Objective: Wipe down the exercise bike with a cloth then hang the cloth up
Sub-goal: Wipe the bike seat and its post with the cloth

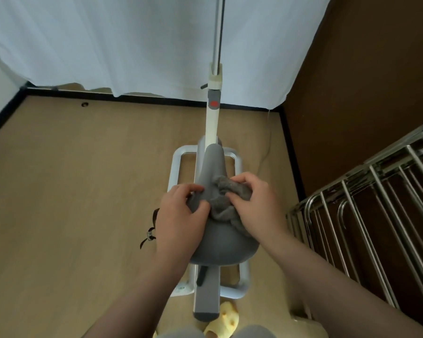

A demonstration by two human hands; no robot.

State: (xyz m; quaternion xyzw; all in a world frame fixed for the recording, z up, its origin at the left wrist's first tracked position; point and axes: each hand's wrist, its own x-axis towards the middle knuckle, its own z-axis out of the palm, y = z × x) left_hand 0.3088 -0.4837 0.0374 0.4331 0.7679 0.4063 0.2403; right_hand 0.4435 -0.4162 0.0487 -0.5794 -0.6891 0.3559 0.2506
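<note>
The exercise bike stands below me, its grey saddle (217, 245) in the middle of the view and its white front post (211, 125) rising toward the curtain. A crumpled grey cloth (226, 201) lies on the saddle. My right hand (257, 206) grips the bunched cloth from the right. My left hand (181, 213) pinches the cloth's left end at the saddle's left side.
A metal drying rack (366, 211) stands close on the right. A white curtain (132, 40) hangs ahead, and a brown wall (376, 81) rises behind the rack. The bike's white base frame (181, 162) sits on the tan floor. A black strap (152, 230) hangs left of the saddle. Yellow slippers (226, 318) are near my feet.
</note>
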